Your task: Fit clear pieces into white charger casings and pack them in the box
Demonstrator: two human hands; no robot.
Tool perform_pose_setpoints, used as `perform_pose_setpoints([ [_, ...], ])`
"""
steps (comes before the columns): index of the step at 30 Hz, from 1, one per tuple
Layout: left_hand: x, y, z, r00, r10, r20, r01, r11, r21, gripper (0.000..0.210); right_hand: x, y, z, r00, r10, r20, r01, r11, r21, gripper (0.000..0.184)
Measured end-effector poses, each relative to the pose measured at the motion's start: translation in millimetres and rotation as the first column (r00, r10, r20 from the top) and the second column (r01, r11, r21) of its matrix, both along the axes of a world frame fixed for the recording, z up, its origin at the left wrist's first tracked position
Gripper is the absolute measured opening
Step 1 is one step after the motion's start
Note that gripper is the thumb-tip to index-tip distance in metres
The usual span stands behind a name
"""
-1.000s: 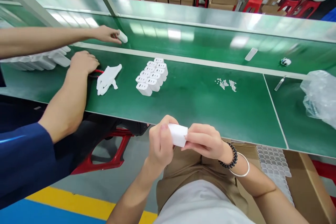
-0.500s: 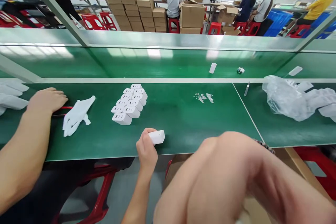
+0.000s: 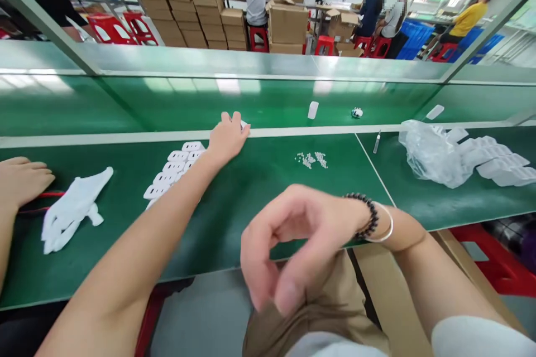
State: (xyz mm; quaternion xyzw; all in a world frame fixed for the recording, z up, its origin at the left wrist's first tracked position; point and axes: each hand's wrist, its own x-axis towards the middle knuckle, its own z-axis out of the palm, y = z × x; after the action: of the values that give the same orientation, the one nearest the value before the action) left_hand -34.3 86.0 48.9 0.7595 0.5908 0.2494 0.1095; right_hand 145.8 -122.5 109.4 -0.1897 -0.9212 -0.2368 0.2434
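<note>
Green bench [image 3: 234, 206], chargers [image 3: 173, 167] just left of the left hand [image 3: 226, 140].
It grips a mostly hidden block [image 3: 243, 124]; right hand [image 3: 323, 223] curled, grasp unclear.

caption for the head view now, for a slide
Left hand holding a white piece near rows of white blocks, right hand curled by the green table.

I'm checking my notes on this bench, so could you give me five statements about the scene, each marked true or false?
1. The left hand touches a white piece. True.
2. The beaded bracelet is on the left wrist. False: the beaded bracelet circles the right wrist.
3. The white glove lies between the co-worker's hand and the slotted white blocks. True.
4. The plastic bag lies left of the glove. False: the plastic bag lies well to its right.
5. The pen-like tool lies right of the tiny white bits. True.
</note>
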Motion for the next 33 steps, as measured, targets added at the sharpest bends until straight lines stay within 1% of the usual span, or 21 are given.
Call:
perform_pose_setpoints([
  [1,0.0,29.0,7.8,0.998,0.009,-0.063,-0.01,1.0,-0.021,0.037,2.4,8.0,-13.6,0.996,0.081,-0.046,-0.092,0.944,-0.317,0.028],
  [2,-0.6,54.5,15.2,0.991,0.022,-0.136,-0.031,0.997,-0.068,0.041,5.4,14.6,-30.7,0.971,0.124,-0.202,-0.23,0.706,-0.67,0.028],
  [3,-1.9,75.9,21.3,0.986,0.037,-0.161,-0.052,0.995,-0.09,0.044,8.8,20.3,-50.0,0.947,0.066,-0.313,-0.312,0.412,-0.856,0.028],
  [4,-3.3,93.0,25.7,0.981,0.059,-0.187,-0.079,0.991,-0.105,0.046,12.4,25.1,-69.7,0.921,-0.062,-0.385,-0.377,0.115,-0.919,0.028],
  [5,-4.7,106.0,27.8,0.976,0.082,-0.201,-0.105,0.988,-0.109,0.047,15.7,29.3,-88.0,0.892,-0.218,-0.396,-0.426,-0.107,-0.899,0.031],
  [6,-5.6,115.3,27.9,0.974,0.103,-0.2,-0.126,0.987,-0.105,0.046,18.4,32.6,-103.3,0.859,-0.327,-0.393,-0.479,-0.245,-0.843,0.031],
  [7,-5.8,121.6,26.1,0.971,0.121,-0.208,-0.146,0.983,-0.108,0.044,20.3,34.9,-114.9,0.842,-0.384,-0.38,-0.513,-0.347,-0.785,0.03],
  [9,-4.2,128.2,20.0,0.96,0.15,-0.235,-0.186,0.972,-0.14,0.042,22.4,36.6,-126.4,0.825,-0.429,-0.367,-0.55,-0.463,-0.695,0.03],
  [11,-1.0,129.6,16.0,0.946,0.173,-0.272,-0.226,0.958,-0.175,0.047,23.9,35.7,-126.8,0.814,-0.447,-0.37,-0.573,-0.516,-0.636,0.029],
  [13,0.5,126.1,19.4,0.932,0.186,-0.312,-0.248,0.953,-0.172,0.06,26.4,34.7,-124.4,0.794,-0.48,-0.372,-0.601,-0.535,-0.593,0.026],
  [16,-10.4,104.3,39.4,0.917,0.19,-0.351,-0.234,0.968,-0.087,0.07,31.3,34.5,-127.6,0.79,-0.485,-0.376,-0.608,-0.535,-0.587,0.025],
  [18,-29.9,71.8,55.8,0.913,0.178,-0.368,-0.195,0.981,-0.009,0.061,33.6,34.1,-134.1,0.803,-0.453,-0.387,-0.591,-0.526,-0.611,0.026],
  [21,-71.9,-8.2,67.0,0.932,0.072,-0.356,-0.034,0.993,0.111,0.045,35.6,32.9,-139.7,0.819,-0.425,-0.385,-0.563,-0.47,-0.68,0.028],
  [23,-101.4,-73.0,57.3,0.966,0.085,-0.246,-0.04,0.983,0.182,0.04,39.3,35.3,-135.4,0.826,-0.444,-0.348,-0.522,-0.366,-0.771,0.03],
  [24,-114.9,-104.1,46.6,0.975,0.14,-0.174,-0.103,0.973,0.207,0.039,43.4,38.9,-131.0,0.822,-0.467,-0.325,-0.484,-0.273,-0.831,0.031],
  [26,-136.5,-154.8,16.6,0.942,0.334,-0.014,-0.326,0.926,0.192,0.043,58.5,52.5,-120.2,0.782,-0.547,-0.298,-0.346,0.015,-0.938,0.036],
  [28,-147.6,-184.1,-17.5,0.882,0.452,0.132,-0.464,0.883,0.074,0.057,83.6,73.4,-112.0,0.711,-0.639,-0.294,-0.094,0.328,-0.94,0.043],
  [29,-148.8,-190.6,-32.9,0.86,0.477,0.183,-0.489,0.872,0.024,0.063,99.2,85.1,-110.6,0.673,-0.687,-0.274,0.058,0.418,-0.907,0.048],
  [30,-147.6,-192.6,-46.0,0.845,0.486,0.222,-0.496,0.868,-0.014,0.066,115.8,96.6,-111.2,0.64,-0.726,-0.25,0.178,0.457,-0.871,0.052],
  [31,-144.8,-191.4,-56.2,0.837,0.486,0.252,-0.494,0.869,-0.037,0.064,132.5,107.1,-114.0,0.618,-0.756,-0.215,0.246,0.446,-0.86,0.055],
  [33,-137.1,-184.5,-67.4,0.823,0.484,0.298,-0.493,0.869,-0.049,0.051,162.1,123.3,-124.1,0.56,-0.814,-0.157,0.304,0.377,-0.875,0.056],
])
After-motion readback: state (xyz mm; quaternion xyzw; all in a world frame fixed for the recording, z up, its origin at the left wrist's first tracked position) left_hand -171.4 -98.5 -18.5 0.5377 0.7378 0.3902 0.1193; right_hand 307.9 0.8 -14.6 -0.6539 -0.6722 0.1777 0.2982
